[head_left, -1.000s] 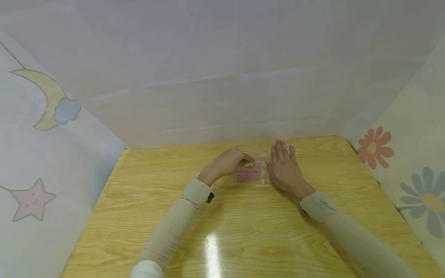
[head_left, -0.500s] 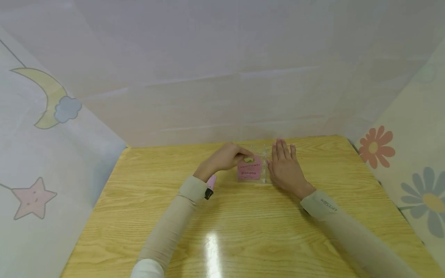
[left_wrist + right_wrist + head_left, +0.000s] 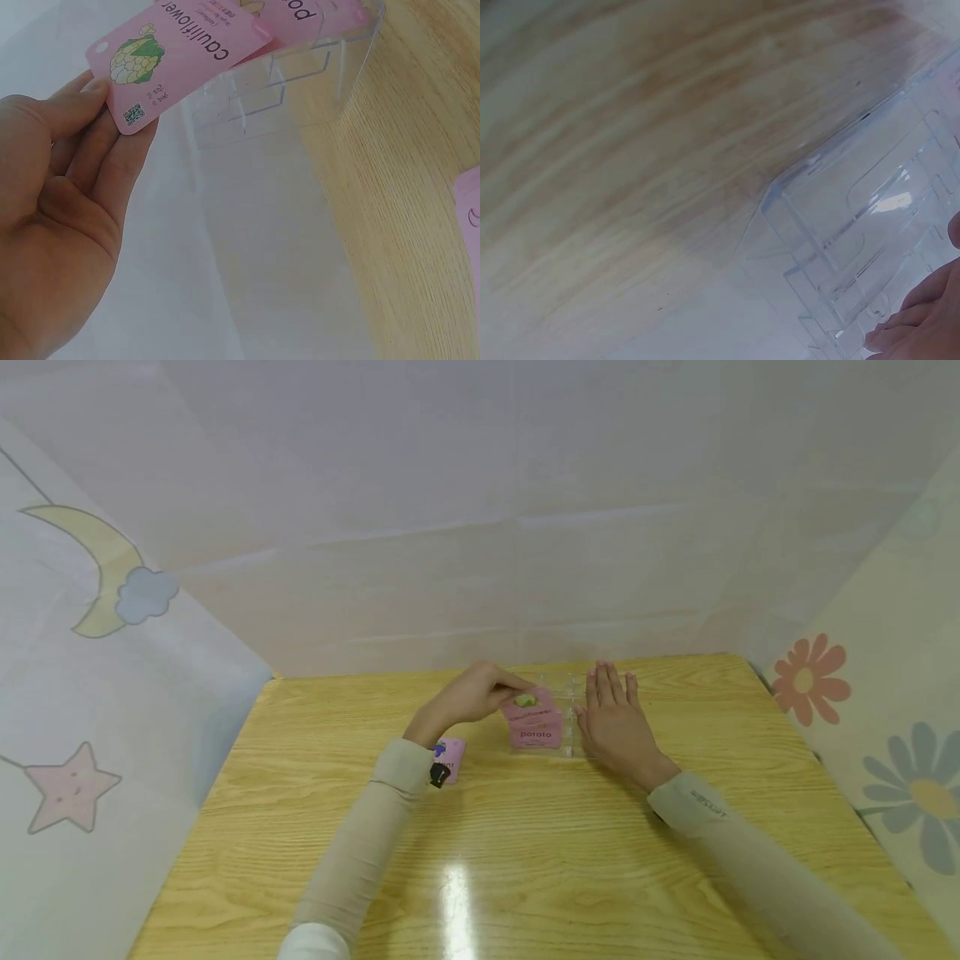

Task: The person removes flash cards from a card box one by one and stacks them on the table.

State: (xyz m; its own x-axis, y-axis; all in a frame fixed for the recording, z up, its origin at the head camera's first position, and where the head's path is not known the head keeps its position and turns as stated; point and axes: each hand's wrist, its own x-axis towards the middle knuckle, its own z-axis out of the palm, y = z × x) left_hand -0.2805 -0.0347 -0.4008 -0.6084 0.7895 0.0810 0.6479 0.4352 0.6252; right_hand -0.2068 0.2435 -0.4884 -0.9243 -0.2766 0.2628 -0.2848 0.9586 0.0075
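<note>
Pink rectangular cauliflower card (image 3: 176, 60) sits pinched by the left hand (image 3: 471, 695); straight-fingered right hand (image 3: 618, 722) rests on clear plastic holder (image 3: 855, 225), a brace likely best held steady.

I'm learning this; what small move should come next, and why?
Probably draw the cauliflower card leftward, clear of the transparent holder: the left hand pinches it, it overlaps the potato card, and the right hand lies over the holder.

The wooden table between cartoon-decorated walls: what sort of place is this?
Possibly a child's play or learning corner: the side walls show a cartoon moon and flowers, and the left hand holds a cauliflower picture card.
</note>
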